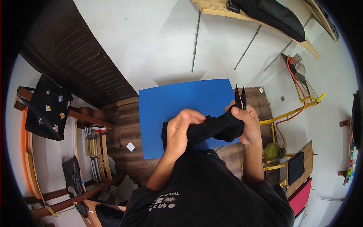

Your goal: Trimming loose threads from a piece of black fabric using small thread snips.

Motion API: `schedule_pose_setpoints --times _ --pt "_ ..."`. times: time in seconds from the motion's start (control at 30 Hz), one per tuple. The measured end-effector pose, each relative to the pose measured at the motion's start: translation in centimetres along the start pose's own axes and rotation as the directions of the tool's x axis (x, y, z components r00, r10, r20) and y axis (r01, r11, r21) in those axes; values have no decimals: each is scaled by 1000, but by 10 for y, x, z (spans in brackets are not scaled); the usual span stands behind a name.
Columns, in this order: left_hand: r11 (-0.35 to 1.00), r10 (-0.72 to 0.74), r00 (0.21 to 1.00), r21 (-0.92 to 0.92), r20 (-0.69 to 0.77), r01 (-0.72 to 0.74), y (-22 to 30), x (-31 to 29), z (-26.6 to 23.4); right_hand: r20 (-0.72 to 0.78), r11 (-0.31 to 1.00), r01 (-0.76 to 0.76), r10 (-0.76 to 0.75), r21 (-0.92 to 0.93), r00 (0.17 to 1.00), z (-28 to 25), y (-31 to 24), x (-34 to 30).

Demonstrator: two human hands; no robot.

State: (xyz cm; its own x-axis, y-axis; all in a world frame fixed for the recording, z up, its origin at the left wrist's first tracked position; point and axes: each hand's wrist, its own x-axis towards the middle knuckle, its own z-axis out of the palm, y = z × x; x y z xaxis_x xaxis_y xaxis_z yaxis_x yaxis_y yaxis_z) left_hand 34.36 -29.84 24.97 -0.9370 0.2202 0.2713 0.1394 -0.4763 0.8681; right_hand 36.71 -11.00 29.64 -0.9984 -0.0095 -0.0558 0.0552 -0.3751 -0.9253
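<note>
Black cloth [211,128] stretches across the middle of the frame, above a blue sheet [181,109]. Left hand [179,130] clenches its left end, apparently keeping it taut. Right hand [244,123] grips the other end, fingers closed, thread snips [240,97] pointing upward, blades slightly parted.

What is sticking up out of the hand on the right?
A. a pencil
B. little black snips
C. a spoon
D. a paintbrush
B: two pointed black blades of the snips stick up from the right hand, which also grips the black cloth.
</note>
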Motion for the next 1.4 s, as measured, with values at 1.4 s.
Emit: schedule_pose_setpoints --times 1.4 --pt "775 487 873 473 -26 -419 1 12 -18 16 999 -10 9 33 1000 2 -1 8"
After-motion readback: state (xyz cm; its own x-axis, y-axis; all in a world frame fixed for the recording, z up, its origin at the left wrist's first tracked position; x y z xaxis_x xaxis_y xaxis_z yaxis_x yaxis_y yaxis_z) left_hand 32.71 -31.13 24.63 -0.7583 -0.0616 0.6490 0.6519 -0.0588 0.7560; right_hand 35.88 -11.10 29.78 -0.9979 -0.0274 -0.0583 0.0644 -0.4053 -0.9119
